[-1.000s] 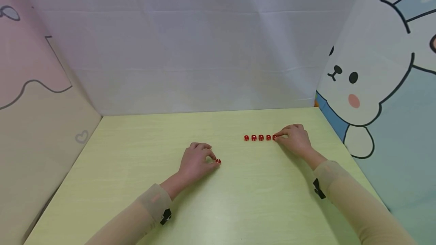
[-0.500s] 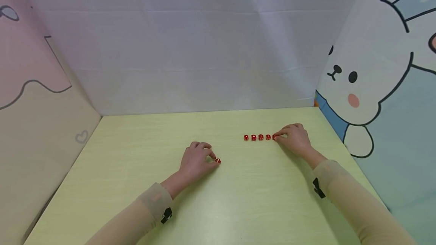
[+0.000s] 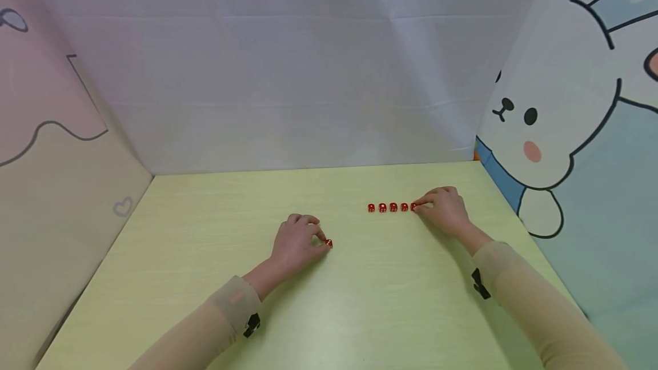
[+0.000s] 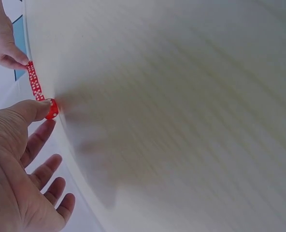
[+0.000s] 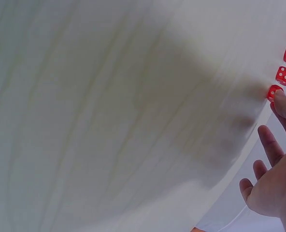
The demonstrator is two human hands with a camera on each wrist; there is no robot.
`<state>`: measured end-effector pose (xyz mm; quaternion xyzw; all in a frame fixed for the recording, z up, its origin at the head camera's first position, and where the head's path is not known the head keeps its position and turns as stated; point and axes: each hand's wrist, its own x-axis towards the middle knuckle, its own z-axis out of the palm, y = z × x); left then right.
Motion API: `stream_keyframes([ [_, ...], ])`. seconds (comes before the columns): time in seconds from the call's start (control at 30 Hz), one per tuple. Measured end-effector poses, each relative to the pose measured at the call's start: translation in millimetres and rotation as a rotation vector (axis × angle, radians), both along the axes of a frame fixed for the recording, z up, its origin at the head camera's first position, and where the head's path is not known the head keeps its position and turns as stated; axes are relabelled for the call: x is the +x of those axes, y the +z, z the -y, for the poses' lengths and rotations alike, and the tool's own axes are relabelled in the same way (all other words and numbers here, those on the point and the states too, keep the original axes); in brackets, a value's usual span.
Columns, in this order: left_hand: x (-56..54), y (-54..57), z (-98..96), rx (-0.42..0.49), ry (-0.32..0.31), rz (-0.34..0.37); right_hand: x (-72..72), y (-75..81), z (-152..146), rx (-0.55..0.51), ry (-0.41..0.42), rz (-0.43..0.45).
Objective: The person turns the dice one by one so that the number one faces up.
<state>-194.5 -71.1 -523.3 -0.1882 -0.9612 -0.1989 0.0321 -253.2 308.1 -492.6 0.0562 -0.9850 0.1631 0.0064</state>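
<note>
Between the thumb and index finger of my left hand is a red die with white pips, low over the table left of and nearer than the row. In the left wrist view the thumb covers part of this die. My right hand pinches another red die, the right end of a straight row. Several more red dice stand in that row to its left, with small gaps. The right wrist view shows the pinched die partly behind the thumb, close beside its neighbour.
The pale yellow-green table meets a white cloth backdrop at its far edge. A pink and cream panel flanks the left side; a panel with a cartoon rabbit flanks the right, close to the right arm.
Both hands keep nearly the same place and hold on their dice. The row looks the same; only a slight shift of the head view shows.
</note>
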Motion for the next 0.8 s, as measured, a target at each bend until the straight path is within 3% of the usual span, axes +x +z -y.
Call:
stream_keyframes([
  [0.43, 1.0, 0.8, -0.1, 0.01, -0.017, -0.022, -0.5, 0.6, 0.4, -0.011, -0.009, 0.008],
  [0.8, -2.5, 0.4, 4.8, 0.198, -0.019, 0.056, 0.3, 0.7, 1.4, -0.004, -0.009, 0.004],
])
